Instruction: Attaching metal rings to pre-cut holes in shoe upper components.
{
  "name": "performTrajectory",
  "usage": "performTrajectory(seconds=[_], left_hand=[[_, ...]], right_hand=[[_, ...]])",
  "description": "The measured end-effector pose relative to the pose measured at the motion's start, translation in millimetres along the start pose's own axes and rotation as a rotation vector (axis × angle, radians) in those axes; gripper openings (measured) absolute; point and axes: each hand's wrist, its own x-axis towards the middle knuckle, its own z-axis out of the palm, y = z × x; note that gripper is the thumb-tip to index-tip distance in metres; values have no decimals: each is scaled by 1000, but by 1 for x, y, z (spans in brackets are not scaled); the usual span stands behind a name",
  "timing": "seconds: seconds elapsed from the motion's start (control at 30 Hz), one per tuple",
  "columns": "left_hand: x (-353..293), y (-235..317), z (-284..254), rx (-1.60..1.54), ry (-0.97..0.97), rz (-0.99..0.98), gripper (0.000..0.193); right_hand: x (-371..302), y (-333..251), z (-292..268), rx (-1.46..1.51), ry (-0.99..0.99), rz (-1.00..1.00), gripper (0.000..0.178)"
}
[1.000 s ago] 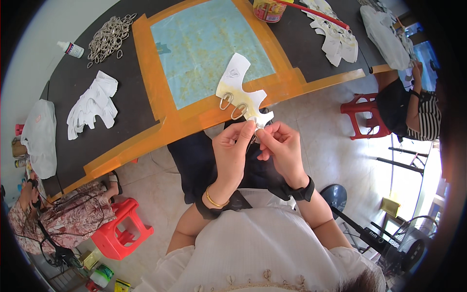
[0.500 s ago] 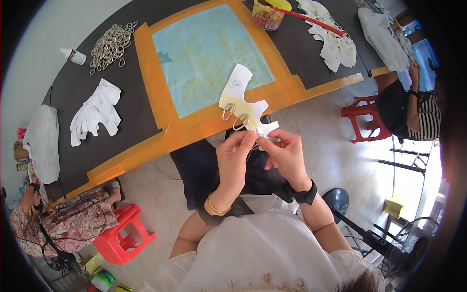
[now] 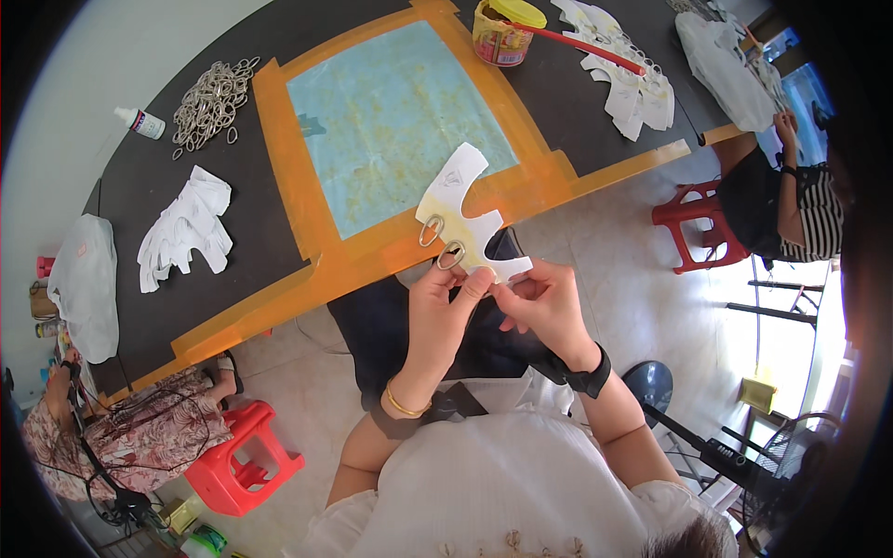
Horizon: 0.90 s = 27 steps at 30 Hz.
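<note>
Between my two hands is a white, curved cut-out piece [image 3: 454, 191] with scalloped prongs and yellowish smears along one edge. Two oval metal rings [image 3: 431, 231] are looped along that smeared edge. My left hand [image 3: 441, 305] pinches the near end of the piece between thumb and fingers, close to the second ring. Beside it, the thumb and fingers of my right hand [image 3: 547, 302] close on the same end. What lies right under my fingertips is hidden. The far end of the piece reaches over the orange-taped edge of the table.
A blue sheet [image 3: 400, 121] is taped onto the dark table [image 3: 130, 325]. Metal rings [image 3: 212, 107], a small bottle [image 3: 141, 123] and white cut-outs [image 3: 189, 228] lie left. A tub [image 3: 502, 37] with a red stick [image 3: 586, 49] and ringed cut-outs [image 3: 637, 93] are right. Other people sit either side.
Both hands and the piece have shifted slightly toward me. The tips of my two hands are a little further apart, and more of the piece's near end shows. The whole view has shifted slightly.
</note>
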Motion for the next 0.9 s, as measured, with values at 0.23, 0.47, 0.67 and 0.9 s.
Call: performTrajectory(seconds=[0.23, 0.47, 0.67, 0.9], left_hand=[[-2, 2, 6, -179, 38, 20, 19], [-2, -9, 13, -24, 86, 64, 17], [1, 3, 5, -333, 50, -79, 12], [1, 5, -1, -197, -47, -122, 18]], right_hand=[[-3, -1, 2, 24, -101, -5, 19], [-2, 10, 10, -2, -1, -98, 23], [-2, 11, 15, 102, -23, -90, 21], [1, 18, 13, 124, -75, -200, 18]])
